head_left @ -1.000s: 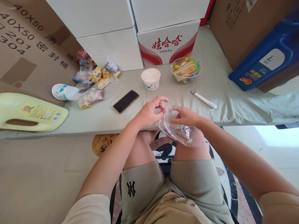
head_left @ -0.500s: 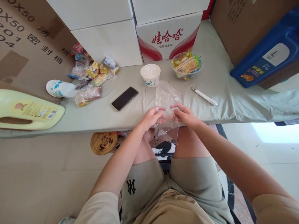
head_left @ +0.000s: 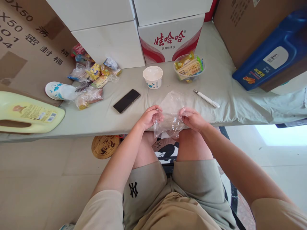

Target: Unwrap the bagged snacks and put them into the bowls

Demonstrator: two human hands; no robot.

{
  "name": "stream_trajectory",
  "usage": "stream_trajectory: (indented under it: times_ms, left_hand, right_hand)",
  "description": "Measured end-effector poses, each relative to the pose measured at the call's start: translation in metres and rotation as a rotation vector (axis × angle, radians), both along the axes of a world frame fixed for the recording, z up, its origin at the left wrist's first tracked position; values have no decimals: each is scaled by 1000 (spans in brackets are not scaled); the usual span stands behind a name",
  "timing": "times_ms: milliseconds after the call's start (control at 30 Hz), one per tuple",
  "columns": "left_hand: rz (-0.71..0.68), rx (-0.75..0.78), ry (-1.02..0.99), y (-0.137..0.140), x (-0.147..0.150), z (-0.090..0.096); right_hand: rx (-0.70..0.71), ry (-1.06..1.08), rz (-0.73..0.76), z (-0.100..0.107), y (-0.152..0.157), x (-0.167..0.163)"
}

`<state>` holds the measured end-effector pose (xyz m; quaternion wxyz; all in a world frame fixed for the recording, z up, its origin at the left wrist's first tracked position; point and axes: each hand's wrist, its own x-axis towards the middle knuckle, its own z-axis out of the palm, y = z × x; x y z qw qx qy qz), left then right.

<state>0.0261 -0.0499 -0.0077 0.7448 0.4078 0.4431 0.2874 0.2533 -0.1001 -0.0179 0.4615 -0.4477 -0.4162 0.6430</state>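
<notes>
Clear plastic bag [head_left: 169, 115] (crinkled) between both hands [head_left: 150, 117] [head_left: 192, 119]

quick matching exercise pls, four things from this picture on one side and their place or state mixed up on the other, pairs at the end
Column one
1. clear plastic
2. phone
3. blue bottle
4. clear tub

Column two
A. holding wrapped snacks
B. near the right edge of the picture
C. between the left hand and the right hand
D. lying flat, dark screen up

Pairs: 1-C, 2-D, 3-B, 4-A
</notes>
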Motion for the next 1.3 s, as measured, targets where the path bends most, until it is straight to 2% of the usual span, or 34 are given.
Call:
stream_trajectory:
  times_ms: [133, 200, 367, 467, 600, 767, 967, 1033, 1133, 1200, 1300]
  left_hand:
    - [-28, -74, 8, 5, 2, -1]
    - [-33, -59, 65, 5, 6, -1]
    - [-32, 47, 144, -1, 15, -1]
    - [7, 85, 73, -5, 12, -1]
    - [43, 44, -57, -4, 2, -3]
    - [150, 39, -113, -2, 0, -7]
    - [122, 77, -103, -4, 4, -5]
    - [120, 41, -111, -5, 5, -2]
    - [46, 3, -40, -7, 10, 1]
    - [22, 3, -20, -7, 12, 1]
    - [66, -23, -88, -7, 9, -1]
  right_hand:
    - [-9, 21, 84, 3, 0, 3]
    - [-15, -15, 99, 3, -1, 2]
    - [5, -207, 55, 3, -4, -4]
    - [48, -176, 43, 4, -6, -6]
    - [39, -165, -2, 0, -6, -9]
    - [38, -210, -68, -1, -7, -11]
    - [13, -269, -43, 1, -5, -16]
    - [25, -264, -106, -3, -4, -17]
    - [41, -213, -195, -10, -3, -16]
    - [46, -164, -179, -11, -3, -14]
    - [21, -171, -71, -7, -1, -12]
